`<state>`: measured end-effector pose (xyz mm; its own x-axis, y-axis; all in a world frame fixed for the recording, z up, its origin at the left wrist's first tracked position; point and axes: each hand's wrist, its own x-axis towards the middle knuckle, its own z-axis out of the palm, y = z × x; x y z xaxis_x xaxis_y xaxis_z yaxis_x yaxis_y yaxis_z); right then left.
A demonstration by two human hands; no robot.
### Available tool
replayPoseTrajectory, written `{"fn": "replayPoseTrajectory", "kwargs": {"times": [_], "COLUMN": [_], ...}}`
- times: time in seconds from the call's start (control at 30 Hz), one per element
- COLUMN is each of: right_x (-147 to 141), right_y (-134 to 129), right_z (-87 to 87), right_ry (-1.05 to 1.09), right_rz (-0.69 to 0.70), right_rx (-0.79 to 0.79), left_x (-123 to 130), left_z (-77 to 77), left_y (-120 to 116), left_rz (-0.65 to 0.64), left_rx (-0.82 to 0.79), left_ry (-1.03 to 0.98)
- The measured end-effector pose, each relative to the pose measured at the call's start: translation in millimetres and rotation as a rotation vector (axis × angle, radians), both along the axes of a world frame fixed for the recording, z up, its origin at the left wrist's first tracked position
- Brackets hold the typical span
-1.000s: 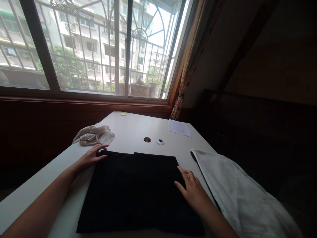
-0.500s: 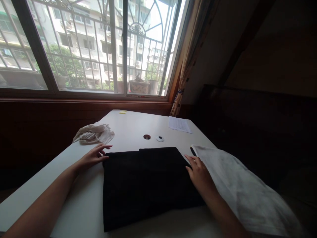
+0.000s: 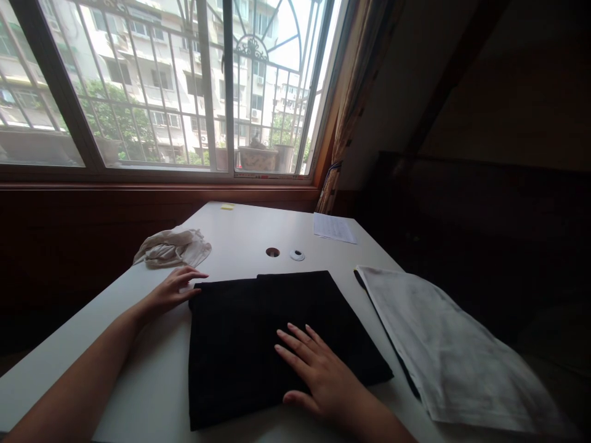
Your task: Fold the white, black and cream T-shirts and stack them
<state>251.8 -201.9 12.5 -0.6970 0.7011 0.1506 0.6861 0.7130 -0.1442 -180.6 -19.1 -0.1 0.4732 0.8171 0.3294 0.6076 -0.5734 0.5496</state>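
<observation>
A folded black cloth (image 3: 240, 344) lies flat on the white table (image 3: 240, 234) in front of me. My left hand (image 3: 178, 288) is at the cloth's far left corner, fingers apart, with the fingertips at its edge. Over the right part of the cloth, my right hand (image 3: 318, 375) is spread palm down with nothing in it. To the right lies a white-grey cloth (image 3: 443, 344) with a dark edge along its left side.
A crumpled beige cloth (image 3: 175, 247) rests at the table's left edge. Farther back are a yellow note (image 3: 227, 207), a paper sheet (image 3: 335, 227), a round hole (image 3: 273, 252) and a white ring (image 3: 297, 254). A barred window (image 3: 161, 92) stands behind.
My right hand has moved left and nearer, from the black cloth's right edge onto its surface, and its fingers have spread. My left hand has stayed almost in place.
</observation>
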Motion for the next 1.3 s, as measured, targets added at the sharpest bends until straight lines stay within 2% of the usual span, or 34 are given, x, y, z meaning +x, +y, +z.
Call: {"fn": "replayPoseTrajectory", "kwargs": {"times": [0.13,0.37,0.57,0.83,0.93,1.13,1.3], "right_x": [0,-11,-16,-26,-32,-34,-29], "right_y": [-6,-14,-18,-20,-22,-25,-27], "right_z": [-3.6,-8.4,-3.7,6.8,6.4,-9.3,-19.1], "right_ry": [0.01,0.332,0.492,0.637,0.608,0.339,0.322], "right_rz": [0.01,0.022,-0.033,-0.12,-0.109,-0.01,-0.039], "right_rx": [0.054,0.222,0.247,0.304,0.331,0.317,0.268], "left_x": [5,15,19,19,20,20,21], "left_z": [0.6,1.5,0.0,4.8,5.4,4.2,3.4], "left_y": [1,2,4,0,0,0,1], "left_rz": [-0.001,-0.045,-0.101,-0.061,-0.057,-0.07,-0.058], "left_rx": [0.146,0.304,0.329,0.278,0.25,0.223,0.233], "left_ry": [0.052,0.062,0.071,0.059,0.063,0.06,0.059]}}
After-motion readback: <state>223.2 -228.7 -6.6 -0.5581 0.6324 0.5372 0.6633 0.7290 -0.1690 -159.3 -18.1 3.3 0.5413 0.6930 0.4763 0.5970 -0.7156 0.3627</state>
